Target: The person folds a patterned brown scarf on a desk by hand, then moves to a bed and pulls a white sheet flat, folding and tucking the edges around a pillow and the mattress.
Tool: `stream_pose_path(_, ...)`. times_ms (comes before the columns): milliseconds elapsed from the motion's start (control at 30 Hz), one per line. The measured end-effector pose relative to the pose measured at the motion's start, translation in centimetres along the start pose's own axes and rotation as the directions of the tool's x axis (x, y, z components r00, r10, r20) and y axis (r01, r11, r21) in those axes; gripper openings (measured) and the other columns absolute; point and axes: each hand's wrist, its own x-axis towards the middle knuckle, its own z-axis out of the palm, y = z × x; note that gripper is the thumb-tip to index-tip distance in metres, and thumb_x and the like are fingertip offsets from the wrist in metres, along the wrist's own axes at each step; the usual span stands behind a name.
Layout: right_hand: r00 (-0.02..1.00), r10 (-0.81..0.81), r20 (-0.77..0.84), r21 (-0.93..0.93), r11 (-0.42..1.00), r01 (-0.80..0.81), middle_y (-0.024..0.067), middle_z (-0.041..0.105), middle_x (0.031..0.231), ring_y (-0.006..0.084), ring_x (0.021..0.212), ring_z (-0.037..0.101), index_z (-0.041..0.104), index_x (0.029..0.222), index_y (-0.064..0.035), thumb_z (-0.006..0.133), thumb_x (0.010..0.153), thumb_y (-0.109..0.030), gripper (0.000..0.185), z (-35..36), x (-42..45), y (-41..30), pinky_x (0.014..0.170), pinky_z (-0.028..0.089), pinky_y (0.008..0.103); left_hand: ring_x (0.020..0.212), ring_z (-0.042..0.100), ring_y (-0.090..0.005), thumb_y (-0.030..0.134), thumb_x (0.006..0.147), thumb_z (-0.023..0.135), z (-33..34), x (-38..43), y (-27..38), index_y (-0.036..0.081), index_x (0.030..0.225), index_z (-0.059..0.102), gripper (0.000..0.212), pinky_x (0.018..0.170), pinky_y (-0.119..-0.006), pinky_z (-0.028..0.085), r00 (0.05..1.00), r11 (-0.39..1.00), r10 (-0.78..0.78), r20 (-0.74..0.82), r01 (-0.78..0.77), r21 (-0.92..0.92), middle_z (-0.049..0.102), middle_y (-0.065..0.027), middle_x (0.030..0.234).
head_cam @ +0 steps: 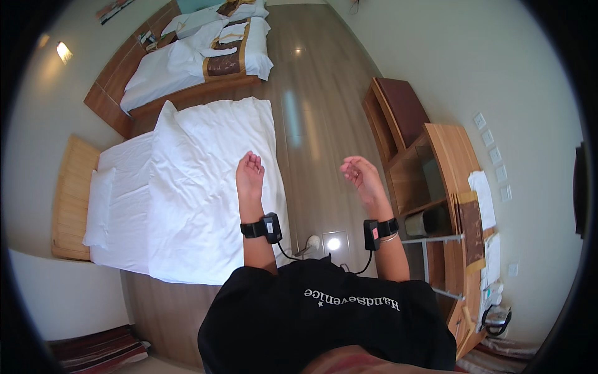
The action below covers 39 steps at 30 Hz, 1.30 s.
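Note:
My left hand is raised with its fingers loosely curled and nothing in it. It appears over the right edge of a white duvet, which lies rumpled across a bed; contact with it cannot be made out. On the other side, my right hand hangs above the wood-look floor, half curled and empty, nearest to the wooden desk unit. Each wrist wears a black strap with a small boxed device and a cable. A white pillow rests against the bed's wooden headboard.
A second bed with a brown-and-gold runner stands beyond. Along the right wall are a bench with a brown cushion, a folded runner, white linens, a kettle, a bin and a metal-framed seat.

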Motion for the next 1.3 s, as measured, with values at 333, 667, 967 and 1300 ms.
stream_pose_path(333, 0.991, 0.106, 0.083, 0.159, 0.98, -0.118, 0.0082, 0.062, 0.086, 0.0201, 0.091, 0.062, 0.057, 0.098, -0.0004, 0.043, 0.092, -0.012, 0.019, -6.5, 18.4, -5.6, 0.073, 0.05, 0.0243, 0.079, 0.055, -0.0108, 0.014, 0.084, 0.055, 10.5, 13.1, -5.9, 0.008, 0.092, 0.056, 0.01, 0.068, -0.025, 0.043, 0.998, 0.995, -0.061, -0.03, 0.063, 0.077, 0.056, 0.0017, 0.079)
stream_pose_path(667, 0.932, 0.104, 0.346, 0.055, 0.99, -0.131, 0.0102, 0.064, 0.089, 0.0124, 0.079, 0.059, 0.058, 0.098, -0.0014, 0.044, 0.091, -0.013, 0.02, -11.4, 42.9, -11.5, 0.07, 0.047, 0.0236, 0.075, 0.055, -0.0119, 0.014, 0.085, 0.053, 18.2, 27.8, -8.1, 0.009, 0.092, 0.056, 0.009, 0.064, -0.024, 0.043, 0.964, 0.985, 0.173, -0.2, -0.172, 0.024, 0.058, 0.0018, 0.077)
stream_pose_path(967, 0.768, 0.296, 0.568, -0.14, 0.954, -0.264, 0.0088, 0.064, 0.087, 0.0143, 0.082, 0.06, 0.058, 0.098, -0.0021, 0.045, 0.09, -0.015, 0.02, -0.5, 60.1, -10.7, 0.072, 0.046, 0.0251, 0.072, 0.055, -0.0108, 0.011, 0.084, 0.051, 15.0, 38.0, -4.4, 0.008, 0.089, 0.056, 0.008, 0.059, -0.023, 0.04, 0.915, 0.884, 0.267, -0.303, -0.357, -0.301, 0.058, 0.0018, 0.075)
stream_pose_path(1300, 0.621, 0.432, 0.654, -0.283, 0.901, -0.328, 0.0059, 0.063, 0.087, 0.0132, 0.079, 0.059, 0.059, 0.096, -0.005, 0.047, 0.089, -0.019, 0.02, 13.0, 78.2, -5.2, 0.069, 0.045, 0.0252, 0.07, 0.053, -0.0104, 0.013, 0.083, 0.051, 11.2, 52.0, 6.0, 0.008, 0.091, 0.055, 0.01, 0.058, -0.025, 0.04, 0.77, 0.707, 0.459, -0.443, -0.618, -0.344, 0.055, 0.0028, 0.074)
